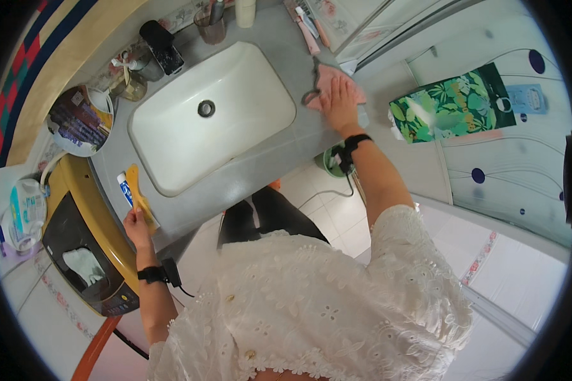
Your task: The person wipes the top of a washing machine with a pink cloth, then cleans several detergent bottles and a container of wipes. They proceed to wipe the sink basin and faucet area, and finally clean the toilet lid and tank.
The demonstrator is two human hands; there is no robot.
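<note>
My right hand (341, 102) presses a pink cloth with grey edging (329, 76) flat against the grey countertop (276, 143), right of the white basin (176, 128). At the counter's left end, the fingers of my left hand (138, 226) close on the lower part of a yellow comb (132, 178). Alongside the comb lies a blue and white toothpaste tube (125, 188), partly covered by it. Both wrists wear black straps with small devices and cables.
Cups (209, 26), a black holder (162, 47) and a round mirror (81, 121) line the back. Pink and white tubes (307, 35) lie near the back right corner. A gold and black washing machine (86, 238) adjoins on the left. A green patterned bag (453, 105) hangs at right.
</note>
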